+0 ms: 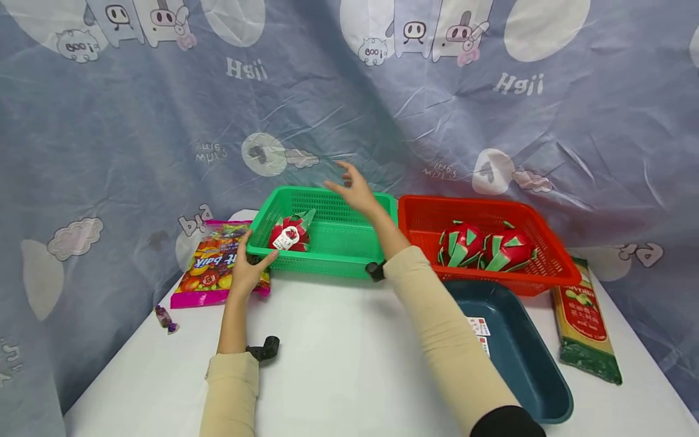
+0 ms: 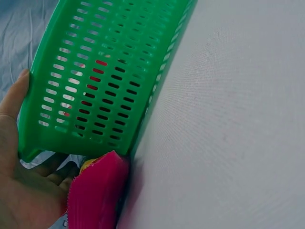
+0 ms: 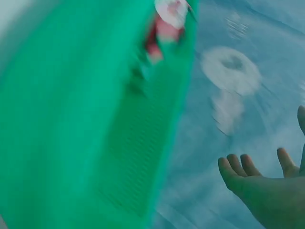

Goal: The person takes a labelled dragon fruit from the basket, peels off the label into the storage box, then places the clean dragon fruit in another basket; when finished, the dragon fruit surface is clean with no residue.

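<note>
My left hand (image 1: 244, 276) grips the front left corner of a green plastic basket (image 1: 327, 265), its thumb and fingers on different sides of the corner. Inside the basket's left part lies a dragon fruit (image 1: 302, 238) with a white label and a bit of clear wrap. My right hand (image 1: 357, 191) is raised over the basket's back rim with fingers spread, holding nothing. The left wrist view shows the slotted basket end (image 2: 95, 86) beside the left hand (image 2: 28, 191); in the right wrist view the basket is blurred.
A pink candy bag (image 1: 210, 264) lies left of the basket, near a wrapped candy (image 1: 165, 319). At right, a red basket (image 1: 524, 282) holds two dragon fruits (image 1: 461, 243). A dark blue tray (image 1: 524, 346) with label stickers (image 1: 479, 326) stands before it, beside a green-gold packet (image 1: 584, 309).
</note>
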The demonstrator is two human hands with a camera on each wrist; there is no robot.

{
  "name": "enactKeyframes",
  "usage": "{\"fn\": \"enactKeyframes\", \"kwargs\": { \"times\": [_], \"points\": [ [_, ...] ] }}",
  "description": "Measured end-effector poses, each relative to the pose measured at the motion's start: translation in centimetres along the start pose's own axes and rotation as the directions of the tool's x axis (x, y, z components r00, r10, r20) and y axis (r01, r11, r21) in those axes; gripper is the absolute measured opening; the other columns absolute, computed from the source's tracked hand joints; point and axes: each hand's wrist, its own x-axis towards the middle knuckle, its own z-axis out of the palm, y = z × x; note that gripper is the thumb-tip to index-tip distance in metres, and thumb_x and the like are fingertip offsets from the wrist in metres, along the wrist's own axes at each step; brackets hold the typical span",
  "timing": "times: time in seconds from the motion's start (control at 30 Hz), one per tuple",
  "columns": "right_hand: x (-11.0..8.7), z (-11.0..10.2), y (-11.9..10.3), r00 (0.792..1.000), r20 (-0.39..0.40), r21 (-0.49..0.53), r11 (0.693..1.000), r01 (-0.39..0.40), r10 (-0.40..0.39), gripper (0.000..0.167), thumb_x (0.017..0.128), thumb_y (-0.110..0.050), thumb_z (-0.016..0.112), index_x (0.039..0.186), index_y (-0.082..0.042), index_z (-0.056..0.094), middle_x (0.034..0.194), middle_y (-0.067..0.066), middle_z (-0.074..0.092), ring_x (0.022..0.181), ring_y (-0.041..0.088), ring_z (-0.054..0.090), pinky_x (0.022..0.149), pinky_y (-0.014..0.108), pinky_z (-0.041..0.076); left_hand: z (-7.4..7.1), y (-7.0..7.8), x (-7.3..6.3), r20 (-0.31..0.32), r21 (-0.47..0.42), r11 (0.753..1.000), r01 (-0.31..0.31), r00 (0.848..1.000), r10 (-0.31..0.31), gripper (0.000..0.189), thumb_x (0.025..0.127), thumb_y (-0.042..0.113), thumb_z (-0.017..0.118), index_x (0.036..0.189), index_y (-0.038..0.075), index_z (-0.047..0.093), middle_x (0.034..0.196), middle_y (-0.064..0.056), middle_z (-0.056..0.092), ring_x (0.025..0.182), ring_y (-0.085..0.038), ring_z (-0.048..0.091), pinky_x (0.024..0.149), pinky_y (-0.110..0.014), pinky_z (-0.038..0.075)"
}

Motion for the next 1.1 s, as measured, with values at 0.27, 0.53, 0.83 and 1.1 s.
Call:
{"fn": "enactKeyframes", "kwargs": {
  "times": [0.27,0.53,0.83,1.1],
  "points": [
    [0.6,7.6,3.6,0.980,0.055,0.163,0.966,-0.198,0.192,0.079,0.086,-0.041,0.063,0.147,-0.017,0.021,0.149,0.011,0.021,0.132,0.032,0.028,0.098,0.047,0.035,-0.3,-0.2,-0.2,0.002,-0.015,1.000,-0.011,1.000,0.011,0.093,0.076,0.034,0.075,0.147,0.030,0.015,0.149,-0.011,0.021,0.135,-0.028,0.022,0.108,-0.038,0.023],
    [0.4,11.0,4.5,0.953,0.111,0.183,0.937,-0.298,0.281,0.084,0.084,-0.038,0.067,0.148,-0.019,0.017,0.151,0.012,0.016,0.135,0.034,0.022,0.102,0.049,0.030,-0.3,1.5,-1.0,0.018,-0.030,0.999,-0.012,1.000,0.012,0.092,0.080,0.023,0.074,0.149,0.023,0.013,0.149,-0.016,0.019,0.135,-0.032,0.020,0.108,-0.042,0.022],
    [0.6,13.1,5.7,0.880,0.311,0.164,0.891,-0.423,0.360,0.084,0.082,-0.038,0.068,0.148,-0.029,0.017,0.152,0.008,0.014,0.134,0.032,0.025,0.101,0.053,0.029,-0.1,2.2,-1.7,0.033,-0.020,0.996,-0.082,0.996,0.083,0.088,0.083,0.020,0.070,0.149,0.015,0.012,0.148,-0.021,0.019,0.134,-0.035,0.021,0.107,-0.045,0.022],
    [0.7,13.3,5.8,0.857,0.395,0.101,0.911,-0.399,0.331,0.087,0.084,-0.035,0.067,0.149,-0.027,0.010,0.153,0.007,0.010,0.135,0.032,0.023,0.103,0.053,0.027,0.0,2.0,-1.7,0.018,-0.011,0.996,-0.093,0.995,0.094,0.086,0.083,0.018,0.070,0.148,0.014,0.015,0.148,-0.020,0.021,0.134,-0.035,0.022,0.108,-0.045,0.021]
  ]
}}
